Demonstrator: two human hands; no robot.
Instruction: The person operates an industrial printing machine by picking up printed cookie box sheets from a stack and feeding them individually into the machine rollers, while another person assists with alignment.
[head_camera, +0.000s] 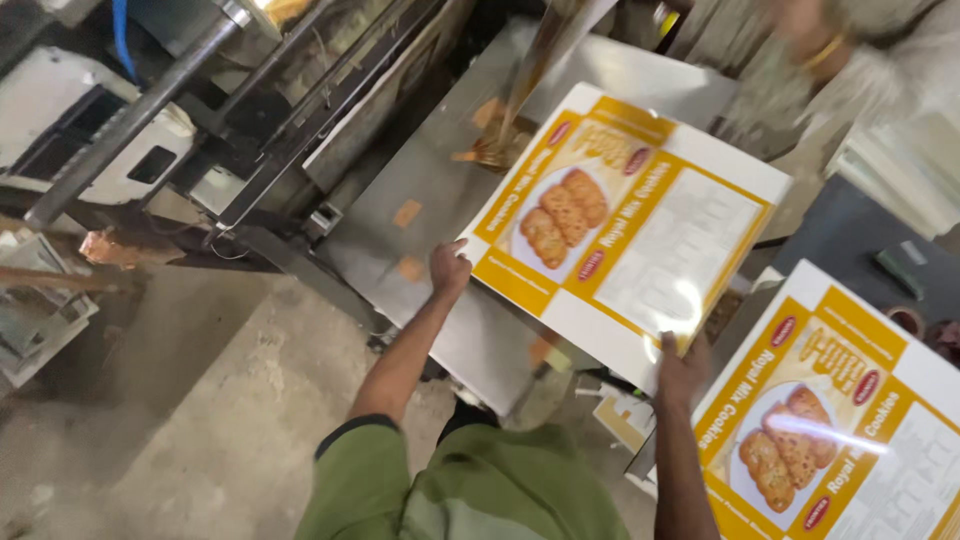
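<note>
Machine at far left: one grey machine (110, 130) with slanted metal bars stands past the floor (200, 420); nothing of yours touches it.
Metal bench: one steel bench (440, 150) lies tilted across the view, with a few small orange scraps (407, 213) on it. I count about four, though blur makes that unsure.
Left hand: your left hand (449, 270) is curled on the near left corner of the printed sheet, thumb on top, pinching the edge.
Printed sheet: one flat white and yellow carton sheet (640, 230), with a picture of biscuits on a plate, is held up over the bench between your two hands, its far corners free.
Right hand: your right hand (682, 372) grips the sheet's near right edge, fingers wrapped under and thumb on top.
Stack at right: a second sheet of the same print (830, 430) lies on top of a pile by your right arm; how many lie under it cannot be told.
Other person: one person's arm with a yellow bangle (825, 45) shows blurred at the top right, well apart from your hands.
Risk, sag: held only by one edge, the sheet could droop and crease at the far corners.
Risk, slip: a corner pinch is light, so a quick swing could pull it free.
Risk, snag: the scraps on the bench could catch under the sheet and mark it.
</note>
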